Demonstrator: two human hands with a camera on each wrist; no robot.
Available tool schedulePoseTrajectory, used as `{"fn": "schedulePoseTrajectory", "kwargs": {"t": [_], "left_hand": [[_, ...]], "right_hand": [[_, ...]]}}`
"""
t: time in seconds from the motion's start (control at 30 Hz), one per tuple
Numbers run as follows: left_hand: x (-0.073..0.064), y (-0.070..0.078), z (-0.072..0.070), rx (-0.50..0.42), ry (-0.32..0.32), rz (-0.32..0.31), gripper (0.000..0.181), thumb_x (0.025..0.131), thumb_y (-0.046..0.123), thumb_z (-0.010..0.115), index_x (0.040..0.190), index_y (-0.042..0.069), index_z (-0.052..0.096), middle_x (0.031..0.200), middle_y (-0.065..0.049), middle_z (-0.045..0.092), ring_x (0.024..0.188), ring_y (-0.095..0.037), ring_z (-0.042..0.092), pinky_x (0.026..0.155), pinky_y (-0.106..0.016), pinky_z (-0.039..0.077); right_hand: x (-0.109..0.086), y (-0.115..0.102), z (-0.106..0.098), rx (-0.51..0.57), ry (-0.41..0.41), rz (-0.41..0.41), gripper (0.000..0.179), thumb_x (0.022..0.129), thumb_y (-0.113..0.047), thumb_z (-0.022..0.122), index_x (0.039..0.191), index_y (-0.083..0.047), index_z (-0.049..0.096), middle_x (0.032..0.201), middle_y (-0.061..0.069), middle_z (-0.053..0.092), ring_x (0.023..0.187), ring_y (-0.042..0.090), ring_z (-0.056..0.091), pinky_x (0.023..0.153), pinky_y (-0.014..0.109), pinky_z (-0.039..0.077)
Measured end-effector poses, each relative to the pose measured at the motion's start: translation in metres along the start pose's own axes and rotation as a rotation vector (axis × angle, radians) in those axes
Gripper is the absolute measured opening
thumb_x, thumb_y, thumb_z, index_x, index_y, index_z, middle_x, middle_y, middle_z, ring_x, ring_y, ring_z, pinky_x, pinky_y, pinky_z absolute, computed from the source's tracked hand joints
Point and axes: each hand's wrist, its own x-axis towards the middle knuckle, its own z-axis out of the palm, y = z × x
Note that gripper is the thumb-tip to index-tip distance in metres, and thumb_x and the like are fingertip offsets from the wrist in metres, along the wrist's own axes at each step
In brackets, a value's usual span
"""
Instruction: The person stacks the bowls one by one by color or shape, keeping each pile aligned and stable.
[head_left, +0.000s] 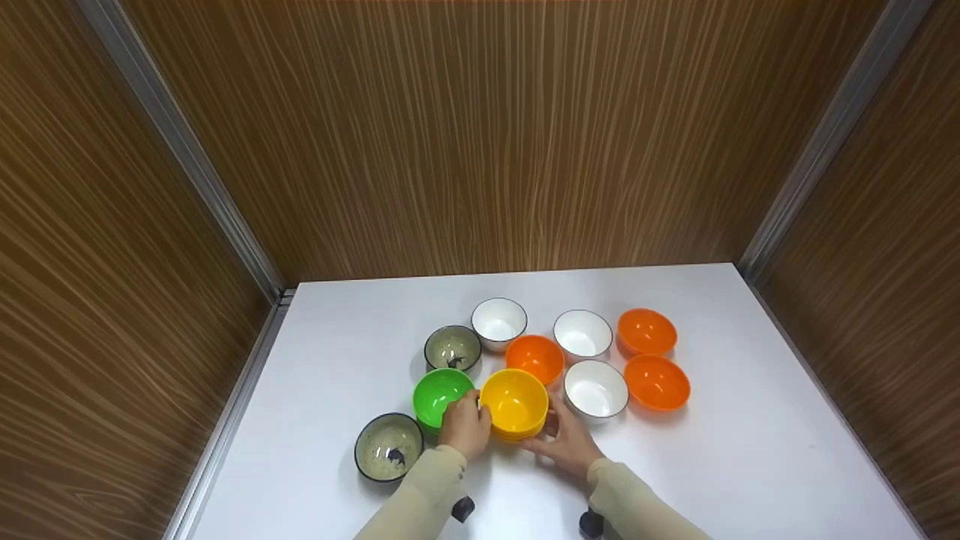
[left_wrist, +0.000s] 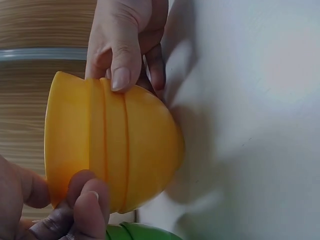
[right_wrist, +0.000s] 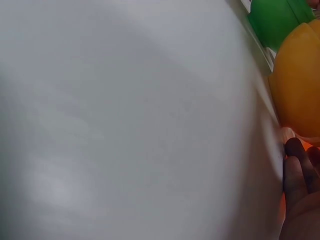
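Note:
A stack of nested yellow bowls (head_left: 514,405) is between my two hands, close over the white table. My left hand (head_left: 465,427) pinches the top yellow bowl (left_wrist: 65,130) near its rim from the left. That bowl shows more of its wall than the ones nested under it. From the right, my right hand (head_left: 566,442) holds the lower bowls; its thumb (left_wrist: 121,75) lies on their sides in the left wrist view. Nested green bowls (head_left: 441,396) stand right beside my left hand. In the right wrist view, the yellow stack (right_wrist: 300,85) sits above my right fingers (right_wrist: 295,175).
An orange bowl (head_left: 535,358) stands behind the stack, two more orange bowls (head_left: 646,331) at the right. White bowls (head_left: 596,388) with dark rims stand between and behind. Grey-green patterned bowls (head_left: 388,448) are on the left. Wood-grain panels (head_left: 517,135) enclose the table (head_left: 750,450).

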Motion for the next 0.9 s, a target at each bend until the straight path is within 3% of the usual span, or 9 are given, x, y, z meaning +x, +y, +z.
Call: {"fn": "schedulePoseTrajectory", "kwargs": {"t": [0.63,0.9], "left_hand": [[0.0007,-0.0032,0.0031,-0.044,-0.069,-0.064,0.029,0.091,0.004,0.059,0.116,-0.009,0.06,0.105,-0.025,0.066,0.097,-0.038,0.064,0.087,-0.046,0.052],[-0.0014,-0.0029,0.0057,-0.005,-0.005,-0.022,0.036,0.088,0.007,0.065,0.121,-0.006,0.057,0.097,-0.022,0.068,0.088,-0.036,0.066,0.081,-0.047,0.053]], "right_hand": [[0.0,0.0017,0.0002,-0.006,-0.004,0.039,0.106,0.068,-0.046,0.083,0.152,-0.024,0.024,0.146,0.004,0.043,0.125,0.023,0.051,0.101,0.038,0.042],[0.0006,0.0002,-0.0002,0.001,-0.005,0.022,0.105,0.069,-0.042,0.084,0.152,-0.021,0.025,0.144,0.003,0.045,0.123,0.021,0.052,0.101,0.034,0.043]]}}
